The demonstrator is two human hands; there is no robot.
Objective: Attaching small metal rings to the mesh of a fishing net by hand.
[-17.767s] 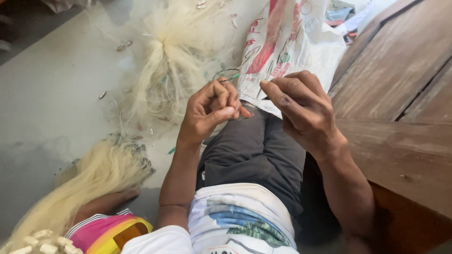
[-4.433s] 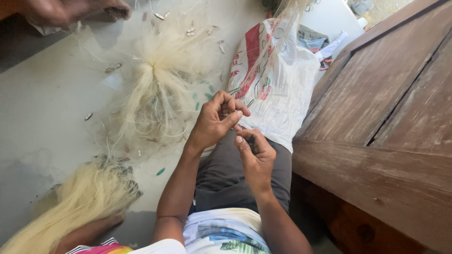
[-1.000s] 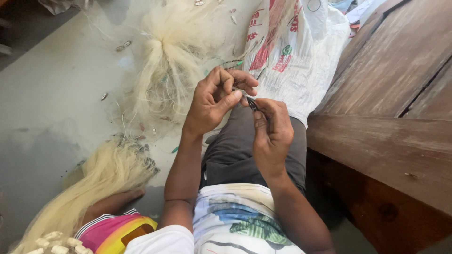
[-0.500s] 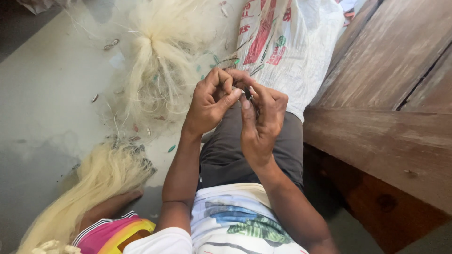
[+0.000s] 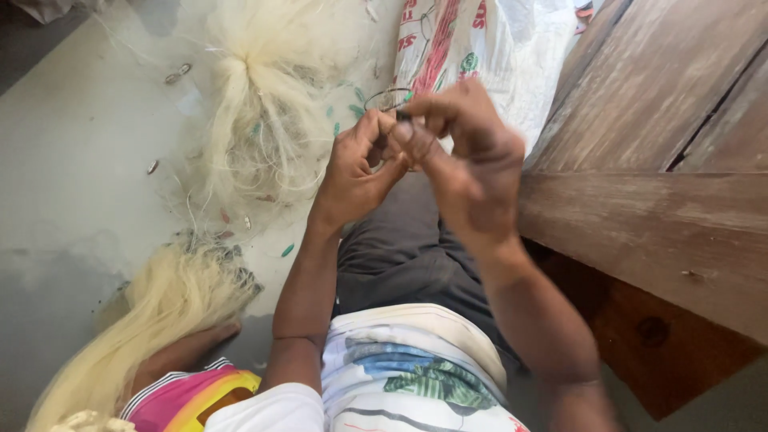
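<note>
Both hands, left (image 5: 352, 172) and right (image 5: 464, 152), pinch a thin wire loop (image 5: 390, 98) between them

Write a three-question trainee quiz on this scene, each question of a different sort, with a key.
1. True or false: the left hand and right hand meet at a thin dark loop.
2. The pale fibre pile lies on: A) the wooden structure B) the grey floor C) the person's lap.
3. Fill in: behind the hands lies a white printed ____.

Key: 1 true; 2 B; 3 sack.
</note>
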